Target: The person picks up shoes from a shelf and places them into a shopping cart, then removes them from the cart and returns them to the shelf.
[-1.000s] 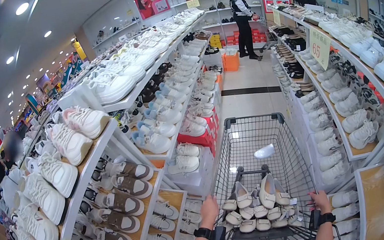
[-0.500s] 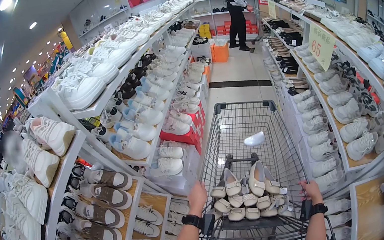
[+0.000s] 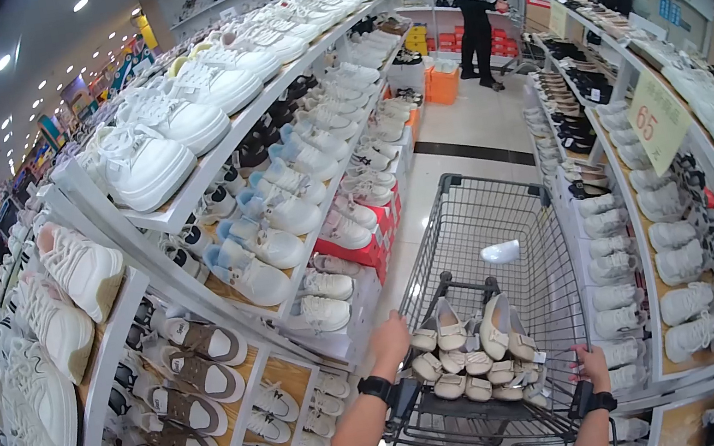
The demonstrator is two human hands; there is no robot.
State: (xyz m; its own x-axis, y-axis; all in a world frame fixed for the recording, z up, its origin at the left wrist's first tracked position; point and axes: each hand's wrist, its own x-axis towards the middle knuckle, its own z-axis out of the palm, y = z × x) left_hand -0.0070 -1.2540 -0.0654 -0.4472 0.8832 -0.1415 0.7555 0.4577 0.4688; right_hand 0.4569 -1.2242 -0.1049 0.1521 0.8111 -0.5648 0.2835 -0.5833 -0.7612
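Note:
A grey wire shopping cart (image 3: 493, 185) stands in front of me in the aisle. My left hand (image 3: 388, 343) is closed on the near left side of its basket, the fingers partly hidden. On the near right side, my right hand (image 3: 593, 367) has its fingers curled at the wire rim. Between my hands, several pairs of beige flat shoes (image 3: 451, 331) are piled in the near end of the basket. The far part of the basket shows bare mesh, with a bright white patch. Both wrists wear dark bands.
Shelves of white sneakers (image 3: 145, 168) line the left, with brown-and-white shoes (image 3: 199, 407) lower down. More shoes (image 3: 690, 306) fill the right shelves under a yellow price sign (image 3: 661, 123). A person (image 3: 473, 8) stands at the aisle's far end by an orange box (image 3: 443, 84).
My view has turned slightly left, so the cart, shelves and person appear further right. Both hands stay at the cart's sides, and the shoes remain piled in it.

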